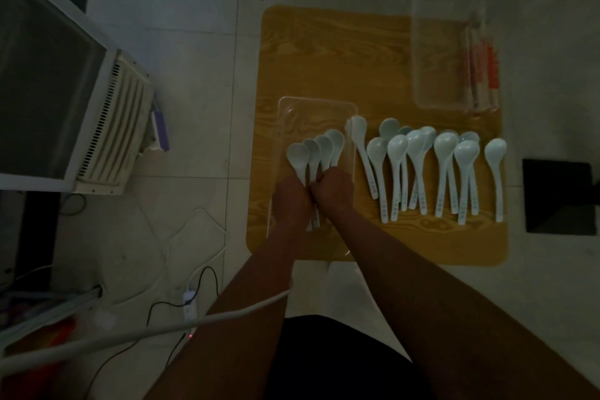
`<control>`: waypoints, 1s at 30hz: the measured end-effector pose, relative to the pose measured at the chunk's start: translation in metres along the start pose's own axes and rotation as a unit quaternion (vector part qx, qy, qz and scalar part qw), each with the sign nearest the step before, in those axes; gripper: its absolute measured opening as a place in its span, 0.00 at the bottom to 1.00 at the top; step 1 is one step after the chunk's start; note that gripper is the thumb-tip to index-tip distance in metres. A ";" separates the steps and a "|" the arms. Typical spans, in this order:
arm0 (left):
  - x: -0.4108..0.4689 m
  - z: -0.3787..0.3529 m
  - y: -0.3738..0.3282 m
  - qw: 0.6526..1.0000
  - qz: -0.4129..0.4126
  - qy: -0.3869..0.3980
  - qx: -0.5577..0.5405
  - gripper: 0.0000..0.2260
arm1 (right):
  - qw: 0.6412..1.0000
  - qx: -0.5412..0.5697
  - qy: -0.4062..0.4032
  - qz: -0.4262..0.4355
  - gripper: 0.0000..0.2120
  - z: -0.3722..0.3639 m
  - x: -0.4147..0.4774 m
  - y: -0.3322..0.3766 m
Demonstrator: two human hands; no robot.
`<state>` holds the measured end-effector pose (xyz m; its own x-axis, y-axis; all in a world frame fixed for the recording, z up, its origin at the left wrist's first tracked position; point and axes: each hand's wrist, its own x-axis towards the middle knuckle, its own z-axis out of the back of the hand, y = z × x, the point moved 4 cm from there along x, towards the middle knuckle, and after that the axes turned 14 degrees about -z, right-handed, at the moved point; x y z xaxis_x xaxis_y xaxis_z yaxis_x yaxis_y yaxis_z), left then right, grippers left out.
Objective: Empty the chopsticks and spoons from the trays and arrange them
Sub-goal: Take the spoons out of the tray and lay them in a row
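Note:
Over a clear plastic tray (287,107) at the left of a small wooden table (324,52), my left hand (292,201) and my right hand (334,190) together grip the handles of a fanned bunch of several white spoons (316,148). To the right, several more white spoons (444,166) lie in a row on the table with their bowls pointing away from me. A second clear tray (418,42) stands at the far right corner. Wrapped chopsticks (483,68) lie along its right side.
A white appliance with a vented side (113,127) stands on the tiled floor at the left. Cables and a power strip (188,302) lie on the floor near my legs. A dark square object (558,195) sits to the right of the table.

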<state>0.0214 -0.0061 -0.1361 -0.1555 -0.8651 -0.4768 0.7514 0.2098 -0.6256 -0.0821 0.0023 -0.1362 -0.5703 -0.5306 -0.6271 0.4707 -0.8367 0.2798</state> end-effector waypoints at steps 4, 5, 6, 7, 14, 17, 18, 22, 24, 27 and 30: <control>-0.004 0.010 -0.015 1.000 -0.006 -0.007 0.022 0.08 | 1.000 0.005 0.003 0.001 0.07 0.012 0.000 0.001; -0.004 0.014 -0.021 1.000 -0.009 -0.009 0.029 0.07 | 1.000 0.009 0.004 0.008 0.08 0.017 0.000 0.003; -0.005 0.018 -0.028 0.999 -0.011 -0.014 0.029 0.07 | 1.000 0.011 0.004 0.017 0.09 0.023 -0.001 0.005; -0.005 0.021 -0.035 0.999 -0.013 -0.020 0.028 0.07 | 1.000 0.012 0.005 0.027 0.10 0.030 -0.001 0.008; -0.002 0.037 -0.093 0.997 -0.050 -0.061 0.020 0.09 | 0.995 0.071 -0.046 0.054 0.10 0.091 0.009 0.007; -0.004 0.026 -0.120 0.994 -0.085 -0.052 0.032 0.05 | 0.991 0.105 -0.072 0.035 0.12 0.121 0.021 -0.023; -0.005 0.020 -0.128 0.994 -0.097 -0.046 0.036 0.04 | 0.991 0.100 -0.082 0.028 0.12 0.132 0.025 -0.037; -0.014 -0.011 -0.151 0.991 -0.132 -0.002 0.026 0.09 | 0.991 0.081 -0.101 -0.017 0.11 0.168 0.046 -0.105; -0.019 -0.029 -0.156 0.988 -0.150 0.013 0.022 0.11 | 0.989 0.064 -0.125 -0.053 0.13 0.183 0.058 -0.143; -0.017 -0.055 -0.154 0.988 -0.146 0.024 0.037 0.10 | 0.982 0.060 -0.130 -0.121 0.15 0.203 0.074 -0.195; -0.017 -0.075 -0.154 0.989 -0.133 0.044 0.050 0.11 | 0.978 0.044 -0.119 -0.165 0.14 0.215 0.088 -0.228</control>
<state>-0.1394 0.0102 -0.0782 -0.4088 -0.8393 -0.3585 0.7348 -0.0697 -0.6747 -0.3846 0.1174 -0.0988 -0.8270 -0.2366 -0.5100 0.1806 -0.9709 0.1576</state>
